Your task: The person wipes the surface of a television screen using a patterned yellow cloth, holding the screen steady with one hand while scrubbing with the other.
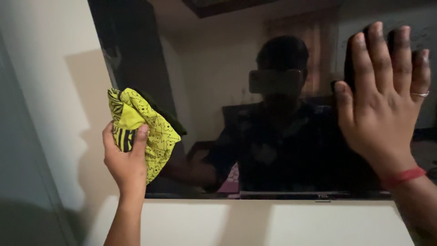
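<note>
The left hand grips a bunched yellow cloth with black patterns, fingers closed around it, pressing it against the left edge of the dark television screen. The right hand lies flat on the screen's right side, fingers spread and holding nothing.

Left hand raised in a closed fist, right hand flat, fingers spread upward

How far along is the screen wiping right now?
Done: nothing can be judged; the dark screen shows only reflections, no clear wiped patch. In hand: the left hand grips a bunched yellow patterned cloth at the screen's left edge, while the right hand lies flat, fingers spread, on the right side. Left: most of the panel between the hands appears untouched by the cloth.
</note>
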